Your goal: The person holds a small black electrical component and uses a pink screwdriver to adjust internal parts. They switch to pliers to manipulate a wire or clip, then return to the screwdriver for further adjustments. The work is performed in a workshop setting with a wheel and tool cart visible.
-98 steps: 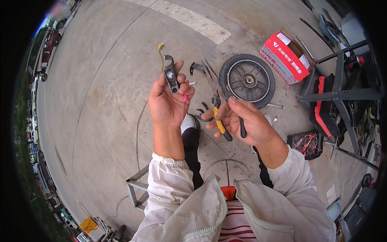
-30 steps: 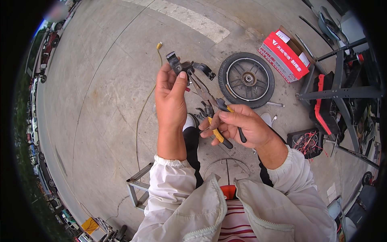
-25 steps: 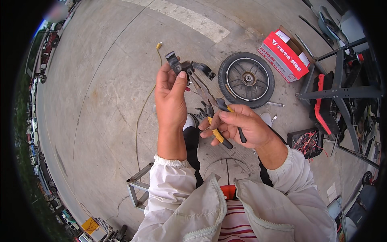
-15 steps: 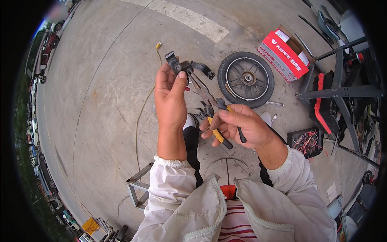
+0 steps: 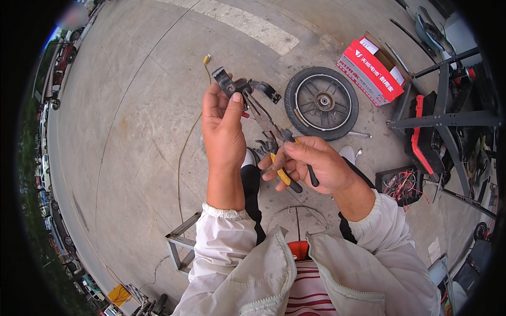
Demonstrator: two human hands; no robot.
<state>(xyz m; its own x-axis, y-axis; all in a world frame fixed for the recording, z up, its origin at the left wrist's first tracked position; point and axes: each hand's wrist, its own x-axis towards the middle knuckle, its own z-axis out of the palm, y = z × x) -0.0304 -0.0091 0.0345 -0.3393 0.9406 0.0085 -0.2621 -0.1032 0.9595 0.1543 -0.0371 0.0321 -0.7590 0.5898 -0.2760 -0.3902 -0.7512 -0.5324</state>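
My left hand (image 5: 224, 129) is closed around a black metal part (image 5: 223, 80) with a curved, clamp-like end, its thumb pressed on the near side. A second curved black arm of it sticks out to the right. In my right hand (image 5: 319, 164) are long-nosed pliers (image 5: 283, 175) with yellow and black handles, the handles somewhat spread. The jaws reach up and left to the middle of the black part; whether they grip it cannot be made out. Below the jaws a dark metal assembly (image 5: 268, 144) shows, partly hidden by my right fingers.
A spoked wheel with a tyre (image 5: 291, 100) lies flat ahead, beside a red cardboard box (image 5: 371, 76). On the right stand a dark metal frame (image 5: 443, 124) and a tray of tangled wires (image 5: 403, 185). A yellow cable (image 5: 183, 152) and a metal stool frame (image 5: 181, 241) are on the left.
Both hands are almost where they were. My right hand and the pliers have shifted very slightly to the left, and the black part is tilted a little differently.
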